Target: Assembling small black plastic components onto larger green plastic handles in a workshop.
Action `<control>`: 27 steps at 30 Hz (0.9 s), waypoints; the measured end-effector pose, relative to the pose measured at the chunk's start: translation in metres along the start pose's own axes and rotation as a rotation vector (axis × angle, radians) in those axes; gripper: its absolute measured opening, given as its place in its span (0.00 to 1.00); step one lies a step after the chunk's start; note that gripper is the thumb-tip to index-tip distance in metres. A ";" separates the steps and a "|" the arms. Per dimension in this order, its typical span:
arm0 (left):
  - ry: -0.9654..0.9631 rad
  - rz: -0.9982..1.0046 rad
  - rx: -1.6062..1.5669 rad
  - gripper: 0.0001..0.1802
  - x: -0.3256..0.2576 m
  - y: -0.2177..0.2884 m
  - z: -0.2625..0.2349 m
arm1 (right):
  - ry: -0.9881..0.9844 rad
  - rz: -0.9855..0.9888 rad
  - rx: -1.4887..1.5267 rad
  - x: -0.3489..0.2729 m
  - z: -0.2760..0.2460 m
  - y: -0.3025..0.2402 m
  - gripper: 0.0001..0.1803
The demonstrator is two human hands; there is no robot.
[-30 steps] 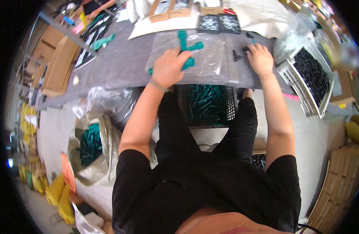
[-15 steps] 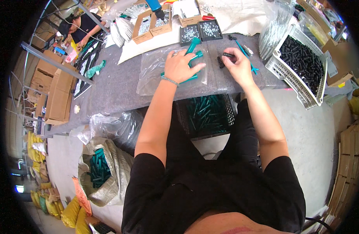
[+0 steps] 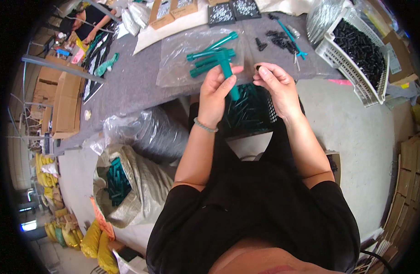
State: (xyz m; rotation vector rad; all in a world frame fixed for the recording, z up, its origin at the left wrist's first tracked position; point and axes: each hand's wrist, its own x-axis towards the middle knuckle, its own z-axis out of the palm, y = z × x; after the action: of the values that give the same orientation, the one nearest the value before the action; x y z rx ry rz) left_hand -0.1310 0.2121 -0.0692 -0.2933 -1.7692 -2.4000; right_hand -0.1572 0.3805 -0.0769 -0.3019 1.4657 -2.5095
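Note:
A green plastic tube with a wider head (image 3: pixel 227 68) is upright and slightly tilted in my left hand (image 3: pixel 213 99), pinched between thumb and fingers. Close by on the right, my right hand (image 3: pixel 279 91) grips a small black plastic piece (image 3: pixel 258 67) at its fingertips, most of it hidden by the fingers. Several more green tubes (image 3: pixel 213 44) lie on a clear plastic bag (image 3: pixel 171 68) on the grey cloth-covered table (image 3: pixel 128 86). Loose black pieces (image 3: pixel 279 41) are scattered beyond my right hand, beside a thin blue-green stick (image 3: pixel 290 34).
A white crate (image 3: pixel 326 49) full of black pieces stands at the right table edge. Below the table sits a dark crate (image 3: pixel 273 109) of green tubes. A woven sack (image 3: pixel 148 192) of green parts stands lower left. Black trays (image 3: pixel 220 14) lie at the back; a person (image 3: pixel 93 27) works far left.
My left hand has picked up a green tube from the bag and drawn it nearer. My right hand has come toward it with a black piece. The view has shifted.

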 end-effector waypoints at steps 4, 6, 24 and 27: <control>0.072 0.056 -0.348 0.20 -0.023 -0.021 0.004 | -0.156 0.225 0.275 -0.027 0.006 0.019 0.14; 0.042 0.015 -0.362 0.23 -0.031 -0.023 0.003 | -0.187 0.288 0.314 -0.026 0.000 0.023 0.15; -0.269 -0.082 0.693 0.19 -0.049 0.010 -0.004 | -0.228 0.038 -0.432 -0.043 -0.004 -0.036 0.16; -0.233 -0.016 0.741 0.16 -0.047 0.016 0.005 | -0.224 0.019 -0.470 -0.048 0.004 -0.039 0.15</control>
State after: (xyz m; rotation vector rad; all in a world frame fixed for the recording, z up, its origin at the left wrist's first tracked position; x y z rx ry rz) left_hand -0.0817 0.2126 -0.0643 -0.4624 -2.5990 -1.5920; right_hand -0.1139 0.4094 -0.0441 -0.6178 1.9269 -2.0073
